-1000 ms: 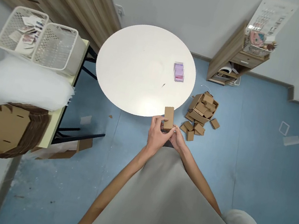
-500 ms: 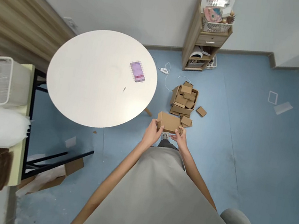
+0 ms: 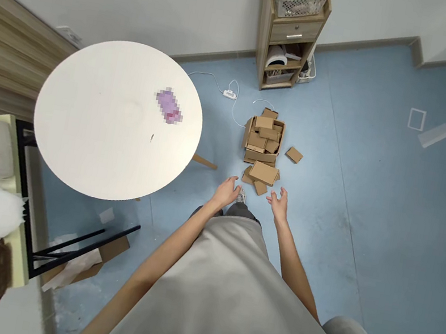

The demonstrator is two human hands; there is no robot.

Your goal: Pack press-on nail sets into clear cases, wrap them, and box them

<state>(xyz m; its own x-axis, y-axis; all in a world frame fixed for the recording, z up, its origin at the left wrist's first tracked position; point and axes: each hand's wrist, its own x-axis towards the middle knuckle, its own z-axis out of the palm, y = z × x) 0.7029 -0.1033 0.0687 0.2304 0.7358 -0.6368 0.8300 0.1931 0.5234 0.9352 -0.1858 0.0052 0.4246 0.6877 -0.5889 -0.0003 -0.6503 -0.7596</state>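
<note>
A small brown cardboard box point(image 3: 264, 172) is just beyond my fingers, over other small boxes by the pile; whether it rests on them or is in the air I cannot tell. My left hand point(image 3: 227, 191) is held out to the left of it, fingers apart and holding nothing. On the other side, my right hand point(image 3: 279, 203) is also empty, with its fingers spread. Behind that box stands a larger open carton point(image 3: 259, 158) heaped with several small cardboard boxes. One flat box point(image 3: 294, 155) lies by itself on the floor to the right.
A round white table point(image 3: 105, 169) with a blurred purple item point(image 3: 169, 105) stands at left. The wooden cabinet point(image 3: 296, 30) is against the wall. A white cable with a power strip point(image 3: 229, 94) runs over the floor. A black-legged table point(image 3: 31, 214) is at far left.
Both hands have let go of the cardboard box and moved apart. The box is now farther forward, over the small boxes. The view has shifted to the right.
</note>
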